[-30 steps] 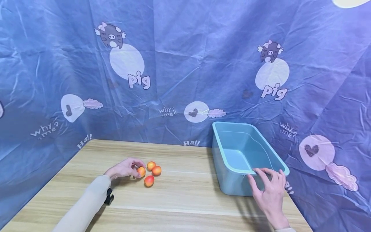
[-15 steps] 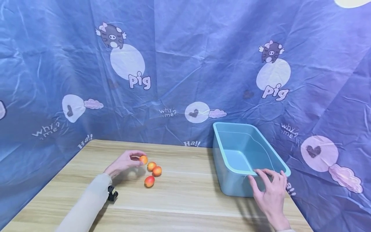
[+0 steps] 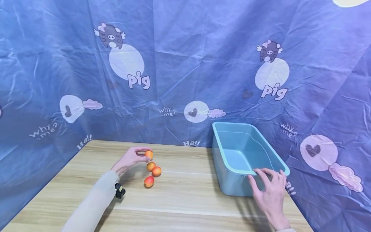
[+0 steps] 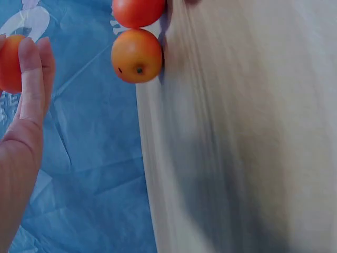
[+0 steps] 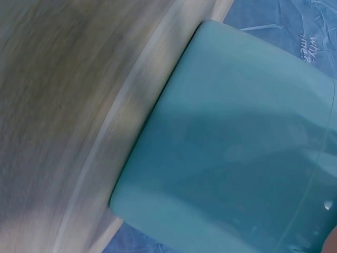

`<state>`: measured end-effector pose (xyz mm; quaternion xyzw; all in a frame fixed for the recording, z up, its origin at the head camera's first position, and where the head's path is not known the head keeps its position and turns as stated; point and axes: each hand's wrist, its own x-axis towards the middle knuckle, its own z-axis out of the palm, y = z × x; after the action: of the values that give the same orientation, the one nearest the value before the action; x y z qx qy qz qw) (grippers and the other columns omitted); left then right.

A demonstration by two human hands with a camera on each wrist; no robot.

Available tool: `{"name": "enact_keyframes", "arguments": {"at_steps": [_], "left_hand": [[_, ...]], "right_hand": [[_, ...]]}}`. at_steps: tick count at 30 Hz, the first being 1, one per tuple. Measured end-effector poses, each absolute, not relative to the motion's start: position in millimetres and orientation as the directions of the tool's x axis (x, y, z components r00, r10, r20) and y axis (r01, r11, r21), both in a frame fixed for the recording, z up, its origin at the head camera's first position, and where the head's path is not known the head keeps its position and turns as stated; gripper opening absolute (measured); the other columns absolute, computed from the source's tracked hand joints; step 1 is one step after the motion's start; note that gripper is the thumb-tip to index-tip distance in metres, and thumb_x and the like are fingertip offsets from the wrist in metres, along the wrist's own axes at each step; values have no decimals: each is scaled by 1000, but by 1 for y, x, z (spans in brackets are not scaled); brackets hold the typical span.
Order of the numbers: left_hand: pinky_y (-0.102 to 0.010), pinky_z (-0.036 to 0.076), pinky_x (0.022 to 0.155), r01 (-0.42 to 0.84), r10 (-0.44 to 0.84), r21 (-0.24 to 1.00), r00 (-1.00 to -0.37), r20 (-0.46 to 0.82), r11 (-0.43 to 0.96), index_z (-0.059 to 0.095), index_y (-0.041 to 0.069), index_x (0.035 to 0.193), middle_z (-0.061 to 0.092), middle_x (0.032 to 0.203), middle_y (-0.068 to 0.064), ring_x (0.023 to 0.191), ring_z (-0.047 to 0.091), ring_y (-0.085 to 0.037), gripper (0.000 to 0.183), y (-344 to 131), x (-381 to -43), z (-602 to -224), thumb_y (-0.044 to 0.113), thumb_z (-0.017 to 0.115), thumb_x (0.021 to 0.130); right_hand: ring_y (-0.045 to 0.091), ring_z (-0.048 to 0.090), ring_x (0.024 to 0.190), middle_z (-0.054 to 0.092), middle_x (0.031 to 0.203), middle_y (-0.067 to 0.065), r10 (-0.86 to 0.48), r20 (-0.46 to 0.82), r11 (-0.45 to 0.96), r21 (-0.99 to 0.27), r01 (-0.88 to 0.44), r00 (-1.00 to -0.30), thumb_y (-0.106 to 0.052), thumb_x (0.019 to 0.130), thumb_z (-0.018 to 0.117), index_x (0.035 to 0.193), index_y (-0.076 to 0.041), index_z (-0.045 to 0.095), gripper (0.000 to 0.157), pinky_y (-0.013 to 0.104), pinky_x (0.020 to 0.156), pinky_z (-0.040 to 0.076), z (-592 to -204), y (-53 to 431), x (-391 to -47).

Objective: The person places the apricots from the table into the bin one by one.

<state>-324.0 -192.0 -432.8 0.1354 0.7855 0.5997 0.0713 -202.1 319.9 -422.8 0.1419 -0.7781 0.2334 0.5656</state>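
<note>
My left hand (image 3: 134,157) pinches a small orange-red fruit (image 3: 149,154) between thumb and fingers, raised over the wooden tabletop. In the left wrist view that fruit (image 4: 10,63) shows at the left edge, partly behind the fingers. Below the hand lie two more such fruits, a yellow-orange one (image 3: 151,166) touching an orange one (image 3: 156,171). A redder fruit (image 3: 149,181) sits a little nearer. On the right, my right hand (image 3: 271,190) grips the near rim of a teal plastic bin (image 3: 221,167), fingertips over the edge and thumb lower outside. Nothing lies on the visible bin floor.
The wooden table (image 3: 185,199) runs between the fruits and the bin. A blue printed cloth (image 3: 179,64) hangs behind the table and along both sides. A black wrist device (image 3: 119,190) is strapped to the left sleeve.
My left hand has lifted the fruit off the table and moved it away and slightly right, past the other fruits. The right hand and bin stay where they were.
</note>
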Motion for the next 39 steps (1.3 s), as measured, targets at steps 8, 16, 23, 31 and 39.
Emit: {"name": "enact_keyframes", "arguments": {"at_steps": [8,16,23,31,39], "left_hand": [[-31,53,90,198,358,968,-925,131,155,59,-1,130,69,119,-11,97,70,-20,57,-168,-330,-419,13,81,79],[-29,55,82,275,429,954,-881,199,123,60,-4,126,70,114,-13,91,68,-14,49,-130,-336,-409,7,78,81],[-28,52,85,333,451,928,-863,228,168,64,2,124,71,114,-13,99,65,-13,43,-95,-336,-402,12,76,84],[-30,49,86,320,437,936,-870,229,146,66,6,120,71,112,-10,99,65,-15,39,-62,-339,-396,12,78,83],[-25,53,82,334,440,938,-858,265,87,67,3,113,73,105,-9,94,65,-11,35,-27,-341,-385,7,78,80]], "right_hand": [[43,45,92,60,96,21,33,950,850,-191,-491,-311,-55,91,61,93,-4,72,53,67,109,20,-424,322,-203],[43,46,92,60,96,21,42,952,853,-193,-485,-303,-55,91,60,92,-3,73,54,67,109,21,-426,323,-202],[43,46,93,60,96,21,43,954,854,-189,-485,-297,-55,91,60,93,-3,73,54,66,110,21,-426,321,-202],[43,46,93,59,96,21,38,952,854,-189,-485,-305,-56,91,60,93,-3,73,54,66,110,21,-424,321,-201],[44,45,92,59,96,22,37,953,849,-189,-493,-302,-55,91,60,93,-3,72,54,66,109,21,-422,320,-200]]}}
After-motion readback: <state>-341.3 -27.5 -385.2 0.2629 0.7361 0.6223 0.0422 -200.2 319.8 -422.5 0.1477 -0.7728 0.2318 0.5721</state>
